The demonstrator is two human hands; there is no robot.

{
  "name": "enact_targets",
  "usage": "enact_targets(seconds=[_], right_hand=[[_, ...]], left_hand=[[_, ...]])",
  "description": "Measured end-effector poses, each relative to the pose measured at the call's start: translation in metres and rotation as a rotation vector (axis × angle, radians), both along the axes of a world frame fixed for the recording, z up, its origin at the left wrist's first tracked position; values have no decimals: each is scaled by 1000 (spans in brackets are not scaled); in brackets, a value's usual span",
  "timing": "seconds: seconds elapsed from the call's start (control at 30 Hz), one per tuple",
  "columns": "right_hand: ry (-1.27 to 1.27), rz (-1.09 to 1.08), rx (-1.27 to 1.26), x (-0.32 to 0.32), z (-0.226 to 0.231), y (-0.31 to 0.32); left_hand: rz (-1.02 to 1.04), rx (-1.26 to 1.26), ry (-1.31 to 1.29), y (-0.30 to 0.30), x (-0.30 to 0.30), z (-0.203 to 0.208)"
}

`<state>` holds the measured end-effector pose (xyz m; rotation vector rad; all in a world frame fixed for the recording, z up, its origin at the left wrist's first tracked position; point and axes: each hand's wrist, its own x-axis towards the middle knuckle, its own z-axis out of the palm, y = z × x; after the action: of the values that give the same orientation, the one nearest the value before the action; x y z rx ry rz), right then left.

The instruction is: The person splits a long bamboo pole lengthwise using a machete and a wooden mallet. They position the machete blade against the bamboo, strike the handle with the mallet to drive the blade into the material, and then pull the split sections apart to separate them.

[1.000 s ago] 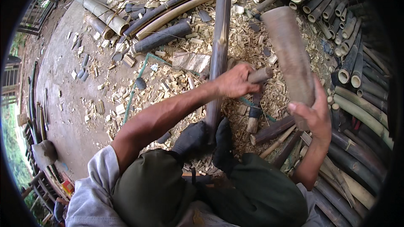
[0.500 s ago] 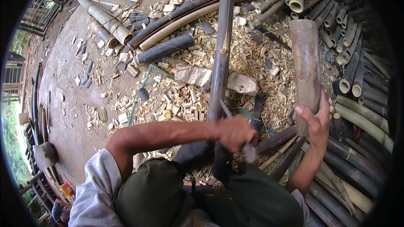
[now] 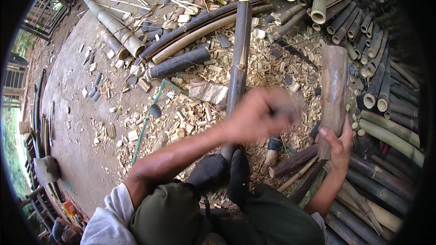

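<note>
My left hand (image 3: pixel 261 113), smeared by motion, is raised over and just right of a dark bamboo pole (image 3: pixel 239 59). Its fingers and anything in them cannot be made out. My right hand (image 3: pixel 338 145) is closed round the lower, narrower end of a thick brown wooden club (image 3: pixel 334 88), held upright on the right. The pole slants away from me, its near end between my dark-covered feet (image 3: pixel 207 172). A pale wood block (image 3: pixel 210 91) lies at the pole's left side. Below my left hand is a tool's wooden handle (image 3: pixel 271 156) with a black band.
Wood chips (image 3: pixel 177 127) litter the ground around the pole. A short dark bamboo piece (image 3: pixel 179 62) and longer split lengths (image 3: pixel 200 20) lie far left. Stacked bamboo tubes (image 3: pixel 377 88) crowd the right side, with more poles (image 3: pixel 381 174) beside my right arm.
My left hand has moved up and right, and the thin metal tool seen with it earlier no longer shows. The club in my right hand has shifted slightly down in the picture.
</note>
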<state>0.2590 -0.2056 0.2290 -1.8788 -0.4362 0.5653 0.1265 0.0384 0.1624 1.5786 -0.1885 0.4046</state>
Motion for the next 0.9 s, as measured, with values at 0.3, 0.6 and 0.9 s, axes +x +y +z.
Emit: enact_targets(seconds=[0.3, 0.6, 0.9], right_hand=[[98, 23, -29, -2, -10, 6], [81, 45, -29, -5, -11, 16], [32, 87, -52, 3, -7, 15]], left_hand=[[699, -1230, 3, 152, -7, -60], [619, -1155, 11, 153, 17, -77], [733, -883, 47, 142, 27, -68]])
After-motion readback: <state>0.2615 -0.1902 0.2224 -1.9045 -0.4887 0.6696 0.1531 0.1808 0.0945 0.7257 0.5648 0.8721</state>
